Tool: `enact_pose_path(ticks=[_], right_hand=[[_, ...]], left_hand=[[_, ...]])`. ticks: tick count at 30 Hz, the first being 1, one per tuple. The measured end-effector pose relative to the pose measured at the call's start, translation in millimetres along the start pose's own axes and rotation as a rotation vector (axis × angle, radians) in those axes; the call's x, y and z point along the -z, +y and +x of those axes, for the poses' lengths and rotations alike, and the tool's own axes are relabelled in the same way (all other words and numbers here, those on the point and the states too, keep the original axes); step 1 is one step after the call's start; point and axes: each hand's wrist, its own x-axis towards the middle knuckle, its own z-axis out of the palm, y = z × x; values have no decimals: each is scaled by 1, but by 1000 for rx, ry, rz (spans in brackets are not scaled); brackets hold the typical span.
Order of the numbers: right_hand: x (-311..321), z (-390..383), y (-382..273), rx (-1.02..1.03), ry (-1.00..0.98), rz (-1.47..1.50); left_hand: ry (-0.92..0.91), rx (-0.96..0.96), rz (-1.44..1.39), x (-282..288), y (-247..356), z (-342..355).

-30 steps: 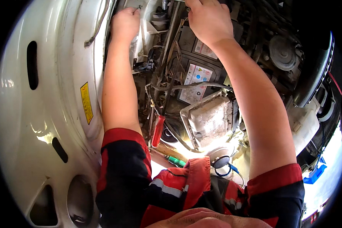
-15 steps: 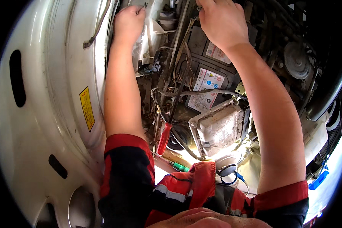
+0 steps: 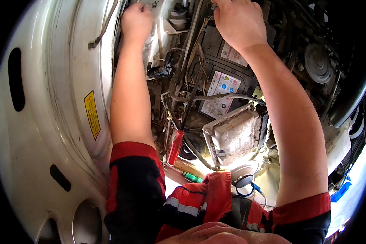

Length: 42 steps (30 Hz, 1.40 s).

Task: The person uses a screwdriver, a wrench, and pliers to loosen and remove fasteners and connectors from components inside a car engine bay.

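My left hand (image 3: 137, 23) is at the top, beside the white-and-clear housing (image 3: 157, 28) along the inner edge of the bodywork. Its fingers are curled closed, and whatever they grip is hidden. Over the far end of the battery (image 3: 211, 42), my right hand (image 3: 240, 25) reaches to the upper picture edge. Its thumb and fingers bend inward; the tips are cut off, so what they hold cannot be made out. A screwdriver (image 3: 175, 147) with a red handle and long dark shaft stands tilted among the wires between my forearms.
White bodywork (image 3: 40, 134) with a yellow label (image 3: 92, 115) curves along the left. A dirty pale box cover (image 3: 234, 132) sits nearer than the battery. A cable (image 3: 215, 98) crosses the middle. A green handle (image 3: 193, 178) lies low. Dark hoses and a round metal disc (image 3: 317, 64) fill the right.
My left hand has turned slightly, its thumb drawing in from the housing. My right hand has barely moved. The screwdriver stays in place.
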Motion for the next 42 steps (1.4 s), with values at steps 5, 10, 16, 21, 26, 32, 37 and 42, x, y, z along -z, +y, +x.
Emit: enact_pose_path(ticks=[5, 10, 16, 21, 26, 32, 37, 42], right_hand=[[-3, 0, 0, 16, 34, 12], [-6, 1, 2, 27, 74, 4], [-1, 2, 0, 36, 60, -25], [-2, 1, 0, 1, -15, 15], [1, -2, 0, 17, 9, 16], [-2, 1, 0, 7, -10, 4], [0, 3, -1, -11, -46, -6], [7, 2, -4, -19, -43, 4]], left_hand=[[140, 179, -34, 11, -10, -40], [58, 253, 21, 16, -25, -43], [15, 266, -68, 2, -29, 1], [-3, 355, -221, -16, -47, 20], [54, 368, -215, -17, -45, 18], [36, 335, -191, -17, -42, 22], [50, 468, -420, -16, -37, 26], [44, 538, -562, -16, -36, 28]])
